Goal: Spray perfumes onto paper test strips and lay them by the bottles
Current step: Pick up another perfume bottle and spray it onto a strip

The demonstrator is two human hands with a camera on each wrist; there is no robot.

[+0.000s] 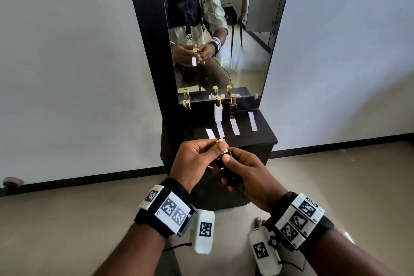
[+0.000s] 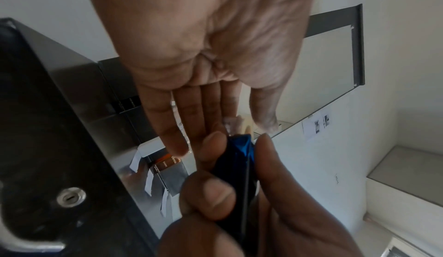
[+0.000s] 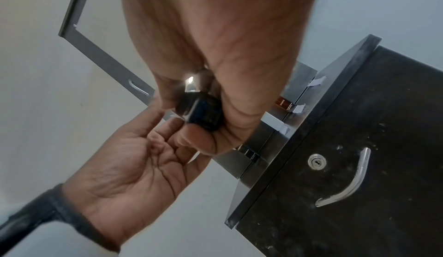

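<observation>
The right hand (image 1: pixel 244 170) is curled round a dark perfume bottle (image 1: pixel 228 171), held in the air just in front of the black surface (image 1: pixel 257 134). The bottle's long axis points up and away towards the mirror (image 1: pixel 224 29). The left hand (image 1: pixel 195 159) pinches its gold cap (image 1: pixel 220 142), so it is the nearer hand for opening. Beyond them paper strips (image 1: pixel 234 127) lie before a white bottle (image 1: pixel 218 110) and a brown bottle (image 1: pixel 233 106). Nothing stands between.

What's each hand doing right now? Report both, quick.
Left hand: pinching the gold cap of the dark bottle.
Right hand: gripping the dark bottle's body.
</observation>
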